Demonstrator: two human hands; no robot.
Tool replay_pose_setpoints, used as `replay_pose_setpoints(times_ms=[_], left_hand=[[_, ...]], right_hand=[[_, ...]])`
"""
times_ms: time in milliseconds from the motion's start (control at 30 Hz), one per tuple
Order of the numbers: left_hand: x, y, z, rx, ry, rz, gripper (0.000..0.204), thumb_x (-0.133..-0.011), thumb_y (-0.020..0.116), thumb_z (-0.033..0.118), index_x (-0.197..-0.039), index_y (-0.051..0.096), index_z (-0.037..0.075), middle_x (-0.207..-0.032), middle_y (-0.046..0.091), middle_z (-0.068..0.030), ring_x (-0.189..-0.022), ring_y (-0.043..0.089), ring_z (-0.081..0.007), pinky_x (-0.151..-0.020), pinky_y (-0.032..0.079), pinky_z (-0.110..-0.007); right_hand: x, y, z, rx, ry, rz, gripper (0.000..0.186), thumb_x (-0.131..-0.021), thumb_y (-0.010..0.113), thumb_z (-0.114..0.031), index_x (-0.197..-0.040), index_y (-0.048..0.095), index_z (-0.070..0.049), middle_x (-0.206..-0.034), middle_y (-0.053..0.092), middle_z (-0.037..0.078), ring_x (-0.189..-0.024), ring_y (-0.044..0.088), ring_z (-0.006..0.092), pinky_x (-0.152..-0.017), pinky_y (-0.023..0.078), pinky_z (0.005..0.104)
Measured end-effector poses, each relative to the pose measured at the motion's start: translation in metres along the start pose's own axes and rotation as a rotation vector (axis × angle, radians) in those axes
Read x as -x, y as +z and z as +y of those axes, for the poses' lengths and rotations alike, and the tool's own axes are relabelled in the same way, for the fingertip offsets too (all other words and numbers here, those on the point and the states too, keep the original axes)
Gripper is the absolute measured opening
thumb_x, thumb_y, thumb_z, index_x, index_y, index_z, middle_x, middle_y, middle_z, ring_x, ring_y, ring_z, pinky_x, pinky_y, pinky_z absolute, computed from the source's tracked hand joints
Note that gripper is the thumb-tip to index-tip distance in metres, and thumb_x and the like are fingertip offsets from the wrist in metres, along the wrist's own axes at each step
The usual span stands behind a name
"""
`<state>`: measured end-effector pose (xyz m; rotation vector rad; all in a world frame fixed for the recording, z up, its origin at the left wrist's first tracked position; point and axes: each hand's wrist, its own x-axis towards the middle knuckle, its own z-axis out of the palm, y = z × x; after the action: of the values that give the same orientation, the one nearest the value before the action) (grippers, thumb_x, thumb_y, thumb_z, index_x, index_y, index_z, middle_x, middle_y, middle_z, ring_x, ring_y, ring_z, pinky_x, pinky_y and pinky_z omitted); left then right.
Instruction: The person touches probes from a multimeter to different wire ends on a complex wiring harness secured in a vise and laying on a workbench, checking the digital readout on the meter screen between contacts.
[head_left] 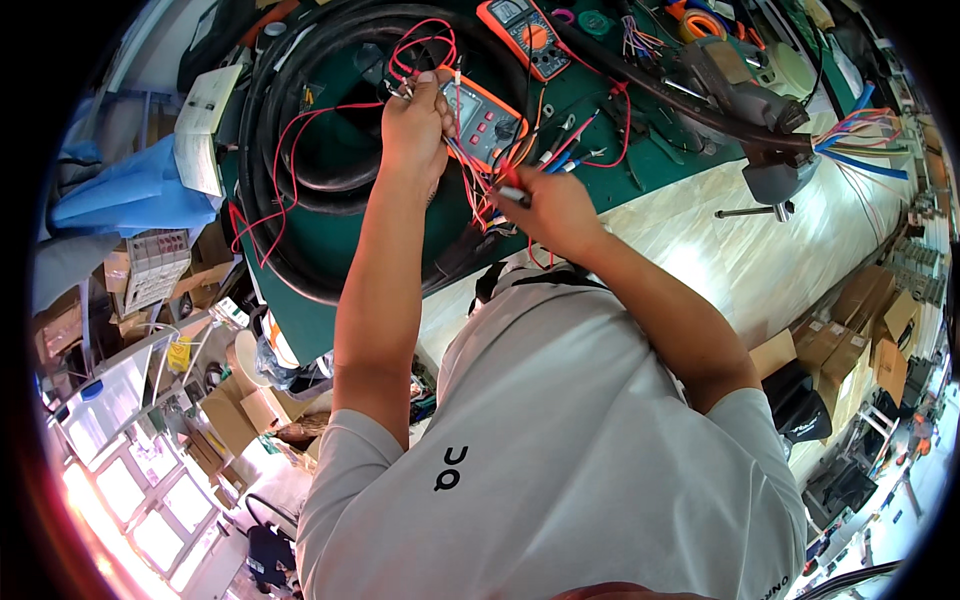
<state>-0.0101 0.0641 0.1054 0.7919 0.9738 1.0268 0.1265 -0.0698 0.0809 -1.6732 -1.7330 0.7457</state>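
Above the bench, my left hand is closed, its fingertips pinching the end of a thin red wire that loops up behind it. An orange-framed multimeter lies just right of that hand. My right hand is closed around a short dark stick with a pale end, blurred, with red next to it. Between both hands fans a bundle of thin coloured wires, coming out of a thick black cable. The ends of several wires are hidden by my fingers.
Thick black cable coils cover the left of the green mat. A second orange multimeter lies at the back. On the right, a grey vise stands by another cable with splayed wires. Pliers lie nearby.
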Motion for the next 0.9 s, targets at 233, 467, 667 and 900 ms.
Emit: replay_pose_setpoints(times_ms=[233, 467, 667, 900], left_hand=[[0.0, -0.001, -0.002, 0.035, 0.0, 0.008, 0.027, -0.099, 0.05, 0.024, -0.104, 0.056, -0.001, -0.065, 0.041, 0.0026, -0.057, 0.04, -0.0091, -0.052, 0.034, -0.024], [-0.002, -0.011, -0.002, 0.09, -0.024, 0.045, 0.025, -0.1, 0.049, 0.024, -0.103, 0.056, 0.001, -0.066, 0.042, 0.0029, -0.059, 0.04, -0.01, -0.056, 0.035, -0.025], [-0.01, -0.029, -0.003, 0.141, -0.016, 0.072, 0.024, -0.1, 0.049, 0.023, -0.1, 0.057, 0.001, -0.067, 0.043, 0.0019, -0.055, 0.039, -0.0096, -0.051, 0.034, -0.025], [-0.011, -0.04, -0.003, 0.161, -0.001, 0.105, 0.022, -0.1, 0.047, 0.019, -0.104, 0.054, -0.002, -0.065, 0.042, 0.0013, -0.053, 0.036, -0.0087, -0.049, 0.032, -0.025]], right_hand=[[0.005, 0.044, 0.005, 0.178, 0.139, -0.256, 0.026, -0.084, 0.065, -0.034, -0.09, 0.064, -0.009, -0.078, 0.068, 0.011, -0.076, 0.066, 0.0326, -0.065, 0.052, 0.0441], [0.001, 0.059, 0.015, 0.101, 0.219, -0.247, 0.027, -0.086, 0.063, -0.036, -0.093, 0.063, -0.01, -0.078, 0.068, 0.013, -0.075, 0.065, 0.0344, -0.066, 0.051, 0.0457], [0.013, 0.054, 0.024, 0.119, 0.132, -0.218, 0.024, -0.083, 0.065, -0.032, -0.092, 0.062, -0.01, -0.074, 0.066, 0.013, -0.072, 0.065, 0.0351, -0.065, 0.051, 0.0458], [0.023, 0.061, 0.03, -0.105, 0.135, -0.057, 0.018, -0.077, 0.063, -0.021, -0.087, 0.062, -0.006, -0.069, 0.064, 0.014, -0.065, 0.062, 0.0349, -0.057, 0.048, 0.0438]])
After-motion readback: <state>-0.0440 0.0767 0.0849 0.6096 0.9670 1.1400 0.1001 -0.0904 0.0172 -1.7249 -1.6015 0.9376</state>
